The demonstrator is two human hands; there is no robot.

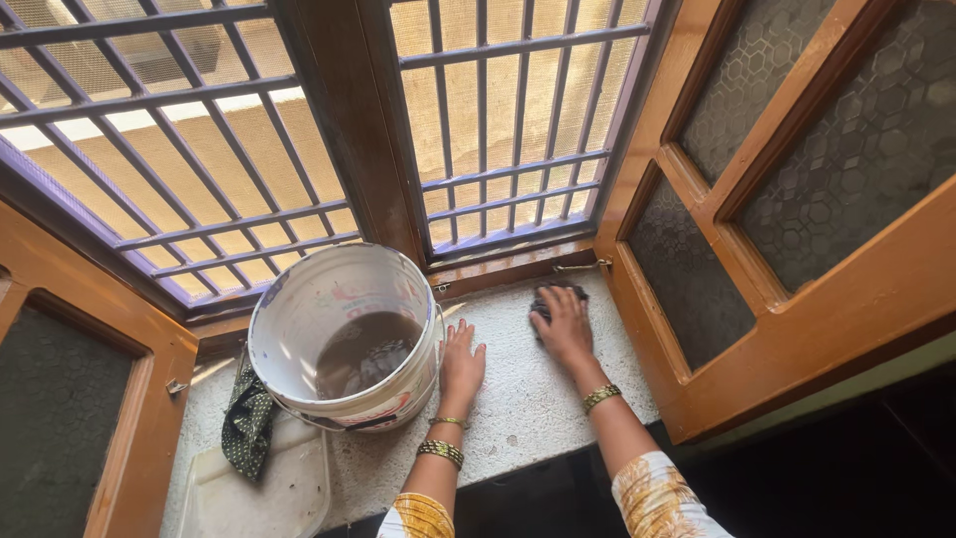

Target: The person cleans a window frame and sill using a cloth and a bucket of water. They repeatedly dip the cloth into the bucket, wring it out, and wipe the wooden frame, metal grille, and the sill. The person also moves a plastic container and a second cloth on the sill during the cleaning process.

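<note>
My R hand (564, 324) presses a dark cloth (554, 296) flat on the stone sill (518, 399) w/ fingers together, near the open wooden shutter (797, 249). L hand (461, 361) lies flat, fingers slightly spread, touching the white bucket (344, 334) of murky water.

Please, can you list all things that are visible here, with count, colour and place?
bucket: one, white, dark water inside, left on the sill
dotted cloth: one, dark green, left of the bucket
tray: one, whitish, under the bucket's near side
dark rag: one, under the right hand
stone sill: one, speckled grey
window grilles: two, purple
wooden shutters: two, brown, open at both sides
left hand: flat on the sill beside the bucket
right hand: pressing the rag
</note>
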